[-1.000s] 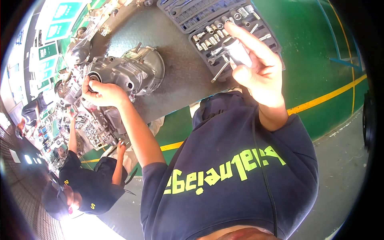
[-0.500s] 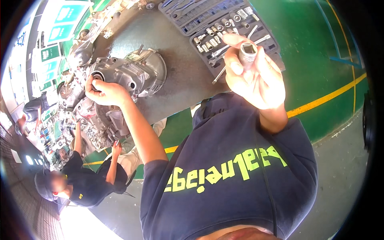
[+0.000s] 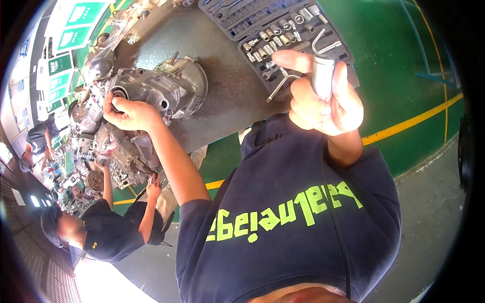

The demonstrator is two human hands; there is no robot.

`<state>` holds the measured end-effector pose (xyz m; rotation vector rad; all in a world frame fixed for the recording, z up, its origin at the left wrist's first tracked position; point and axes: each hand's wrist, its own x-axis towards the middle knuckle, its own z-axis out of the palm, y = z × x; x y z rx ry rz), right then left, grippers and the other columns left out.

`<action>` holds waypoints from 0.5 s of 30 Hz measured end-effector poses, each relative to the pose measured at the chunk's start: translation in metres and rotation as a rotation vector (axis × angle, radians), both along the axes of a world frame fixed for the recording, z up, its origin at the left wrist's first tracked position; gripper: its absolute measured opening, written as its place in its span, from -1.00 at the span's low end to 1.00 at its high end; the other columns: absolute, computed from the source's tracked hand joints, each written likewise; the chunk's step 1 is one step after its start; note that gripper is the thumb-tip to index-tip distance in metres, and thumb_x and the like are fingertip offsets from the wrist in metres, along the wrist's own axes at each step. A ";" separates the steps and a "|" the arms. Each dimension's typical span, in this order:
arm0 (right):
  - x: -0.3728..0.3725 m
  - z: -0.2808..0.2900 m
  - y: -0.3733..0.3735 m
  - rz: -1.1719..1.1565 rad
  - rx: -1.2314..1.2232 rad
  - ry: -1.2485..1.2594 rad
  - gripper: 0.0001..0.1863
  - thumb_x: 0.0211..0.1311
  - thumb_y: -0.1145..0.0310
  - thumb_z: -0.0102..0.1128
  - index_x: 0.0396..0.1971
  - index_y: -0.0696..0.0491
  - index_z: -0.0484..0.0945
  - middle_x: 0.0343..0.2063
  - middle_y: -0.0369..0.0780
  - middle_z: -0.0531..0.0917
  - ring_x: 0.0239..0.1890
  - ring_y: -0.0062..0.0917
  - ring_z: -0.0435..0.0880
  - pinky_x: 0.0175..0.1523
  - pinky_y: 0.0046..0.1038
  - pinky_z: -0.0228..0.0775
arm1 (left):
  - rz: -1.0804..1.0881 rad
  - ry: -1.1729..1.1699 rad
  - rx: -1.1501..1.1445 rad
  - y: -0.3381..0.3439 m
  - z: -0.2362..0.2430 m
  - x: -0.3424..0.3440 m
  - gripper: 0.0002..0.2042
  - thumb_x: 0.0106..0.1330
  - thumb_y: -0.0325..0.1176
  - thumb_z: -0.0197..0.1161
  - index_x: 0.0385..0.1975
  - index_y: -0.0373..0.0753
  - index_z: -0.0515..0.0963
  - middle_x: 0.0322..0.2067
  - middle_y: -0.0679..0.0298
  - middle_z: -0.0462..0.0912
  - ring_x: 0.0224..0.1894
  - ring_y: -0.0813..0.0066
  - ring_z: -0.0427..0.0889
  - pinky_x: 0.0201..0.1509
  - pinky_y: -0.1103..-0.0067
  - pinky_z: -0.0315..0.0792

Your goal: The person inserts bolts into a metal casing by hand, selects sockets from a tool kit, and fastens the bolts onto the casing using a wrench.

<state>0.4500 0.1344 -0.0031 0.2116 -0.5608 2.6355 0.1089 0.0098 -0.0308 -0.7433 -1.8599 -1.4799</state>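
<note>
My right hand (image 3: 341, 113) is raised in front of my chest, gripping a shiny metal socket (image 3: 322, 78) between thumb and fingers. The socket stands nearly upright with its side toward me; one finger stretches out to the left beside its top. My left hand (image 3: 134, 115) is at the grey metal gearbox housing (image 3: 146, 88), with thumb and fingers curled at the rim of its round opening (image 3: 119, 93). What the fingertips touch inside that opening is partly hidden. Beyond my right hand lies an open socket case (image 3: 348, 65) with several sockets and bent handles.
The housing rests on a dark metal bench top (image 3: 222, 86). More metal machine parts (image 3: 101, 65) crowd its left side. A co-worker (image 3: 113, 232) in dark clothes reaches toward parts at the lower left. Another person (image 3: 38, 139) is farther left. Green floor (image 3: 399, 96) with yellow lines lies right.
My right hand has tipped the socket, so its square opening no longer faces me and its side shows. My left hand stays at the housing opening. The co-worker's hands have shifted slightly.
</note>
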 end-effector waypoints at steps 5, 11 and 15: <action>-0.004 0.001 0.000 0.014 -0.019 0.005 -0.14 0.50 -0.17 -0.37 0.42 0.31 -0.17 -0.66 -0.43 0.24 -0.68 -0.76 0.13 -0.52 -0.61 0.03 | -0.022 -0.005 0.027 0.000 -0.003 -0.003 -0.80 0.31 -0.44 0.03 -0.27 -0.43 0.55 -0.24 0.10 0.59 -0.17 0.31 0.54 0.03 0.46 0.40; -0.013 -0.047 0.018 -0.126 0.056 -0.197 -0.41 0.55 0.03 -0.24 0.27 0.23 0.27 -0.52 -0.39 0.35 -0.60 -0.72 0.25 -0.47 -0.61 0.15 | 0.023 -0.012 -0.015 0.000 0.002 0.004 -0.81 0.30 -0.46 0.05 -0.24 -0.46 0.53 -0.23 0.08 0.59 -0.13 0.29 0.56 0.09 0.42 0.42; -0.019 -0.157 0.062 -0.192 0.156 -1.125 -0.70 0.38 0.26 0.10 0.02 0.05 0.53 -0.46 -0.46 0.43 -0.50 -0.75 0.36 -0.36 -0.66 0.20 | 0.013 -0.028 -0.027 -0.003 0.001 0.003 -0.80 0.32 -0.46 0.03 -0.22 -0.45 0.53 -0.20 0.10 0.58 -0.13 0.30 0.55 0.09 0.45 0.41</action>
